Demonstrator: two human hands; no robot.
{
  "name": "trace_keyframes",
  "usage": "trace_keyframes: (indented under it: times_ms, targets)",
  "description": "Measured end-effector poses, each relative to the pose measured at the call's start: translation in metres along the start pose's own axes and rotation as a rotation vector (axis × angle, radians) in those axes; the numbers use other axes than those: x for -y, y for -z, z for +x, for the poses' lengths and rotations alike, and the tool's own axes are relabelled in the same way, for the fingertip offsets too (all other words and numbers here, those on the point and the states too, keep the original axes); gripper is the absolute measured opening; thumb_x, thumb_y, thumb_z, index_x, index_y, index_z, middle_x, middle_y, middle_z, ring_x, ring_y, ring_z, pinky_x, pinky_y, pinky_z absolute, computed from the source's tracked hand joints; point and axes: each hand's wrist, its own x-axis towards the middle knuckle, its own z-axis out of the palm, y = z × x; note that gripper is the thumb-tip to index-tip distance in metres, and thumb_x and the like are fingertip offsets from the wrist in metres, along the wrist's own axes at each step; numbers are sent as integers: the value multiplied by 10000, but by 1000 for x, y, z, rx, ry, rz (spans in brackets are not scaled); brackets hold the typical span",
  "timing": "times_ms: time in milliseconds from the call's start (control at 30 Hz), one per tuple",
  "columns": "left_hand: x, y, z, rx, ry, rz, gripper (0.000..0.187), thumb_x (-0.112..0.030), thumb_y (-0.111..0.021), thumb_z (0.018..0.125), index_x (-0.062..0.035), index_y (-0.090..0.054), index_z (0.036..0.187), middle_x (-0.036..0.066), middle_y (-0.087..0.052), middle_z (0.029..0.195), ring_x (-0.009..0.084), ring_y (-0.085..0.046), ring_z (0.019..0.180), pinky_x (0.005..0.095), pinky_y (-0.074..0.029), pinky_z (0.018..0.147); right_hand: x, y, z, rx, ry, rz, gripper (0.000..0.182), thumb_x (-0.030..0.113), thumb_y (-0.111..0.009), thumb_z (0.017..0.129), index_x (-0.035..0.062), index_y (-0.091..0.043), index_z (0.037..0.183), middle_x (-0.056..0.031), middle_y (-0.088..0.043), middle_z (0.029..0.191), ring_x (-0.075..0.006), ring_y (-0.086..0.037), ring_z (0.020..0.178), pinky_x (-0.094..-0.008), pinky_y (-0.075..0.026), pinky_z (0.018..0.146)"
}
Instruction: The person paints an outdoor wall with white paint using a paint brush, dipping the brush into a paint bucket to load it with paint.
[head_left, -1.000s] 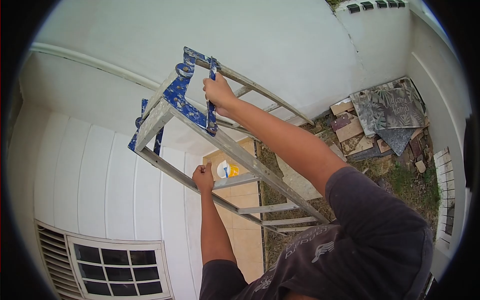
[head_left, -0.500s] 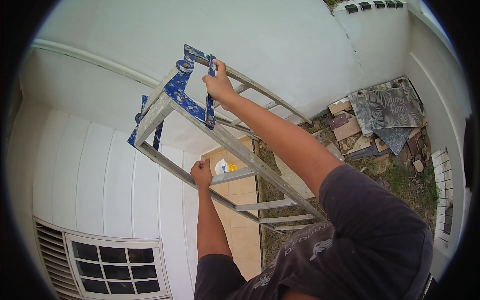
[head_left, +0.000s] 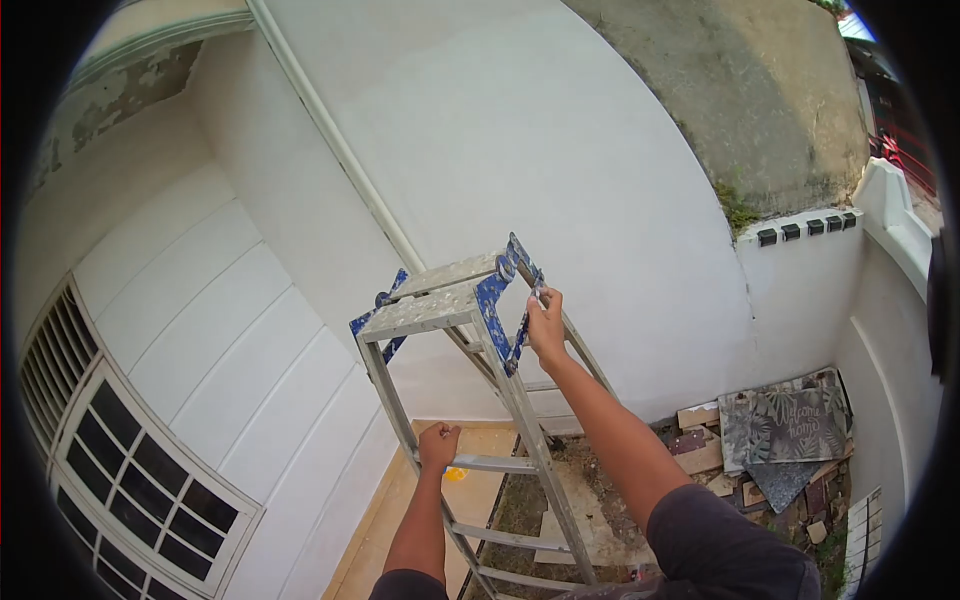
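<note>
An aluminium stepladder stands before me, its paint-spattered top step at chest-to-head height in view. My right hand is closed around the blue, paint-chipped bracket at the ladder's right top side. Lower down, my left hand is closed on the left rail, beside a rung. A matching blue bracket sits on the far left of the top. Behind the left hand, a yellow patch of a container shows on the tiles, mostly hidden.
White wall rises behind the ladder, with a pipe running along it. Left is a panelled wall with a window. Broken tiles and a "Welcome home" mat lie in the right corner. Tiled floor borders rough soil.
My view has tilted upward and turned, so the ladder now appears lower and more upright, with more wall showing. Both hands keep their hold on the ladder.
</note>
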Motion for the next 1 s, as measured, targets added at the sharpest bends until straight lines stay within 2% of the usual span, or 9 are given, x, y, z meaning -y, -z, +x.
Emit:
trace_keyframes:
  times_ms: [67,100,133,167,200,233,700,900,1000]
  targets:
    - [-5,4,-3,-39,30,-16,358,-355,-709,761,-3,-663,803,147,-646,692,268,-634,638,365,-493,625,-53,29,-19,-32,83,57,352,309,-415,998,137,-350,1298,-21,-466,724,-83,-396,486,-250,-351,430]
    - [-5,5,-5,-53,61,-17,364,-366,-713,757,-8,-664,807,143,-647,694,272,-634,639,368,-492,625,-64,60,-51,26,-12,32,368,260,-424,986,79,-353,1298,-52,-496,756,-125,-464,641,-305,-414,603]
    - [-3,5,-8,-46,91,-31,366,-371,-714,754,-12,-666,809,142,-649,700,272,-635,645,370,-493,627,-83,93,-86,76,-110,16,356,262,-423,988,80,-366,1288,-43,-492,735,-122,-447,615,-302,-404,580]
    - [-1,3,-8,-35,115,-45,369,-377,-716,751,-17,-668,810,141,-651,705,273,-637,652,373,-494,630,-171,140,-107,145,-5,-155,373,297,-409,1004,116,-328,1319,-43,-496,748,-96,-441,486,-266,-385,432]
    - [-1,4,-3,-20,135,-55,371,-383,-718,748,-21,-670,812,140,-654,711,274,-639,658,376,-495,632,-210,196,-154,239,-145,-382,404,317,-434,993,97,-333,1317,-53,-516,766,-147,-476,533,-339,-437,506]
    - [-2,4,0,-34,128,-54,371,-388,-717,747,-25,-672,814,140,-658,720,277,-643,671,376,-498,639,-210,256,-203,535,-305,-696,460,352,-470,973,87,-365,1334,-134,-584,863,-225,-576,703,-423,-489,667]
    - [-12,2,-3,24,192,141,375,-448,-697,698,-85,-697,792,150,-683,792,320,-663,782,406,-522,735,-225,363,-253,572,-343,-1010,457,389,-531,900,39,-543,1193,-202,-616,1001,-311,-583,918,-463,-458,827]
    - [-16,-16,-25,-291,96,-27,280,-345,-667,746,-66,-671,728,153,-647,666,343,-641,667,409,-517,663,-205,402,-295,570,-382,-1182,474,405,-559,866,16,-624,1128,-233,-631,1065,-351,-586,1018,-482,-443,901]
    - [-26,-12,-54,-197,-88,-92,282,-312,-639,802,-38,-647,736,145,-660,734,331,-642,789,439,-495,754,-215,396,-306,576,-346,-1252,466,393,-565,855,0,-650,1090,-235,-639,1086,-371,-586,1055,-488,-445,909]
